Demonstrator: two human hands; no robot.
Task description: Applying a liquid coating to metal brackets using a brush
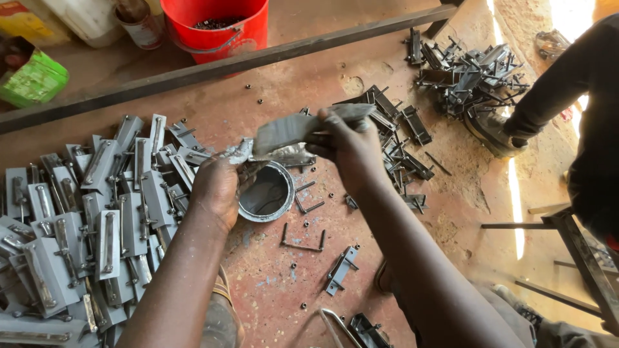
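My right hand (pixel 348 145) grips a flat grey-painted metal latch plate (pixel 290 127) and holds it tilted above a round tin of grey paint (pixel 265 193) on the floor. My left hand (pixel 219 187) sits just left of the tin, fingers closed on a paint-smeared rag or brush (pixel 242 153) that touches the plate's left end. A heap of grey-painted latch plates (pixel 90 219) lies to the left of my left arm.
Dark unpainted latch parts (pixel 403 138) lie right of my hands, with a bigger pile (pixel 471 74) further back. Another person's dark sleeve (pixel 561 77) and shoe (pixel 493 132) are at right. A red bucket (pixel 216 26) and a long metal bar (pixel 225 64) are behind. Loose bolts and U-rods (pixel 302 240) dot the floor.
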